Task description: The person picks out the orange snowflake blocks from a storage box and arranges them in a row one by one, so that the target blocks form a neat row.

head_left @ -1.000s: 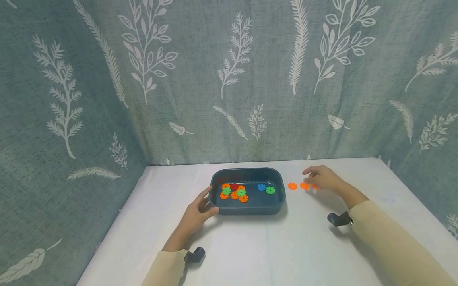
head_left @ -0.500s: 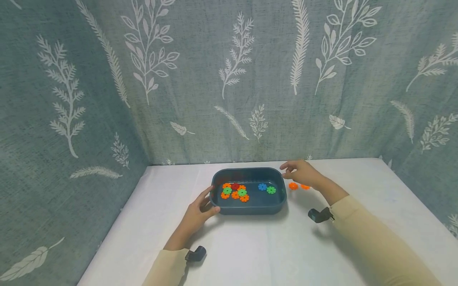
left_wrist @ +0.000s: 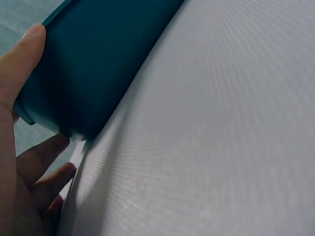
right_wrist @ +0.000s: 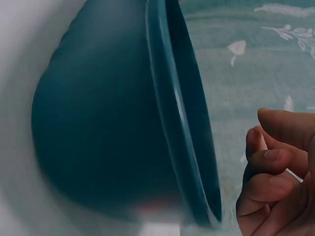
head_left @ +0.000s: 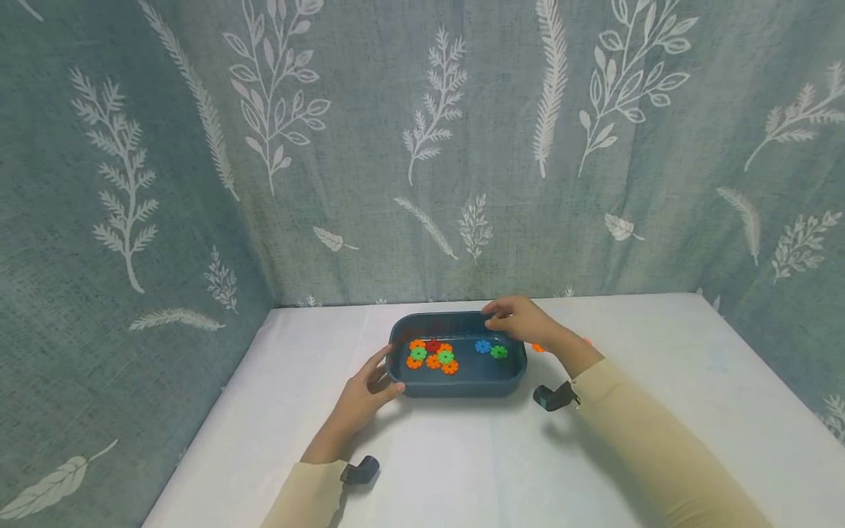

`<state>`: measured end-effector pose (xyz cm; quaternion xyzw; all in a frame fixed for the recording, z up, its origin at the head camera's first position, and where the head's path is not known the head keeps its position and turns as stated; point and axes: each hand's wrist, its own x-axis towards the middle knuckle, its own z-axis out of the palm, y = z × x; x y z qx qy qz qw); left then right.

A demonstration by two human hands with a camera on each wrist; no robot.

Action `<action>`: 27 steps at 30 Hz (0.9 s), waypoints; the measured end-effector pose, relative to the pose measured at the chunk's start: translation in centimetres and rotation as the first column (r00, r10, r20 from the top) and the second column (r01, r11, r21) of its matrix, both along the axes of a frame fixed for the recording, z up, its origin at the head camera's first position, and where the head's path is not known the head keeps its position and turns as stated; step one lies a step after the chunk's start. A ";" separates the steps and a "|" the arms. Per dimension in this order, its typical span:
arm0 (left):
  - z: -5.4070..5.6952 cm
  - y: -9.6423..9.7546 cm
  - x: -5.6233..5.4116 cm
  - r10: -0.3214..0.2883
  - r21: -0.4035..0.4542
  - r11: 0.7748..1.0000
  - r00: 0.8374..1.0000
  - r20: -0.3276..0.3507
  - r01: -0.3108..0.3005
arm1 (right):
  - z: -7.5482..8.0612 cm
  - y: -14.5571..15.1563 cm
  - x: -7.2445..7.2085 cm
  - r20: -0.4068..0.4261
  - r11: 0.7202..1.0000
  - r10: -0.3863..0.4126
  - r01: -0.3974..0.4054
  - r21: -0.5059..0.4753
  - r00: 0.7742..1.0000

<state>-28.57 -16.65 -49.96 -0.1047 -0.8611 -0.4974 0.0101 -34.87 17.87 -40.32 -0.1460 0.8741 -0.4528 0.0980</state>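
Observation:
A dark teal plastic tray [head_left: 472,389] holds several small notched snowflake discs. Orange, red and light green discs [head_left: 433,361] lie clustered at its left end; a blue disc [head_left: 483,346] and a green disc [head_left: 498,352] lie to the right. My left hand [head_left: 359,400] grips the tray's left end, thumb on the front wall, fingers round the side. Over the tray's back right corner is my right hand [head_left: 520,320], fingers loosely bent. In the right wrist view a gap shows between thumb [right_wrist: 283,125] and fingers, with no disc there.
Right of the tray, on the white tabletop [head_left: 436,462], orange discs [head_left: 538,347] show partly past the right hand and forearm. A leaf-patterned grey-green cloth [head_left: 370,147] hangs behind and at the sides. Each wrist carries a small black camera [head_left: 361,470].
My right hand has moved left, from above the row of orange discs to above the tray's back right corner. My left hand and the tray have stayed put.

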 end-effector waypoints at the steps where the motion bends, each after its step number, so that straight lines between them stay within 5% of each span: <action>1: 0.0 0.0 0.0 -0.001 -0.004 1.000 1.000 0.003 0.001 | -0.2 -0.4 -0.1 -0.001 1.000 0.009 -0.009 -0.003 1.000; 10: 0.4 -0.3 0.1 0.013 0.004 1.000 1.000 0.004 -0.013 | -1.4 -4.0 -0.9 0.051 0.991 0.095 -0.090 -0.101 0.994; 17: 0.4 -0.2 -0.2 0.029 -0.007 1.000 1.000 0.004 -0.029 | -2.0 -6.2 -1.5 0.069 0.992 0.127 -0.127 -0.002 0.990; 27: 0.0 0.2 -0.1 0.034 -0.001 0.999 0.999 0.023 -0.034 | -3.7 -7.8 -1.4 0.134 0.993 0.117 -0.119 0.012 0.984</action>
